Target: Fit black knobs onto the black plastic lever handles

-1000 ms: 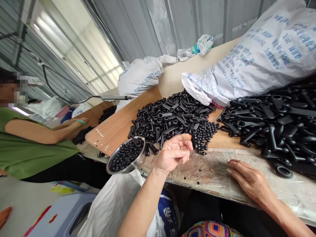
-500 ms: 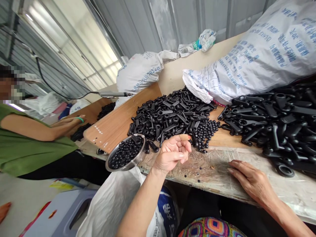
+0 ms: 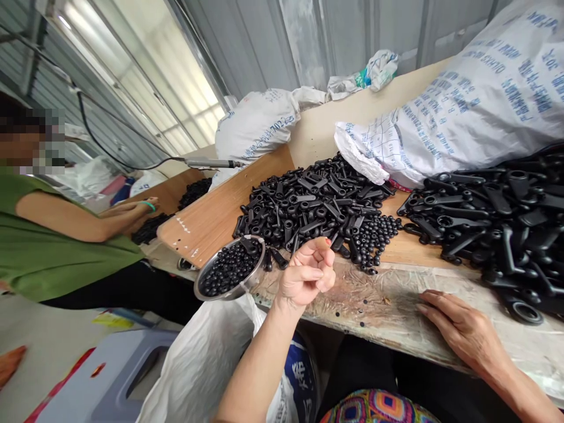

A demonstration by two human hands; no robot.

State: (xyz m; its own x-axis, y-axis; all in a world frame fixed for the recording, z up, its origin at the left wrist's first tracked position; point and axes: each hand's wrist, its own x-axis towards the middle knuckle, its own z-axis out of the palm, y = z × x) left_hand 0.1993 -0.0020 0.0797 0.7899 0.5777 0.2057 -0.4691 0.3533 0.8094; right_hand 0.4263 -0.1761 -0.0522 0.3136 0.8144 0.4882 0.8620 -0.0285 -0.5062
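Note:
Above the front of the bench hangs my left hand [image 3: 306,275], palm turned up, its fingers loosely curled and the thumb apart from the forefinger. I see nothing held in it; a red spot shows at a fingertip. Behind it lies a heap of black plastic handles [image 3: 304,202], with a cluster of small black balls [image 3: 379,232] at its right side. A metal bowl [image 3: 258,276] full of black balls, with a handle on top, stands left of the hand. My right hand [image 3: 460,323] rests flat on the plastic-covered bench edge, open and holding nothing.
Larger black handles [image 3: 484,205] are piled at the right, below a big white printed sack [image 3: 476,106]. A power screwdriver [image 3: 211,163] hangs over a wooden board [image 3: 207,226]. Below the bowl is an open white sack [image 3: 207,352]. A co-worker [image 3: 61,241] works at the left.
The view has shifted slightly, so the bench appears farther right. The forefinger of my left hand has curled in more. My right hand stays resting on the bench edge.

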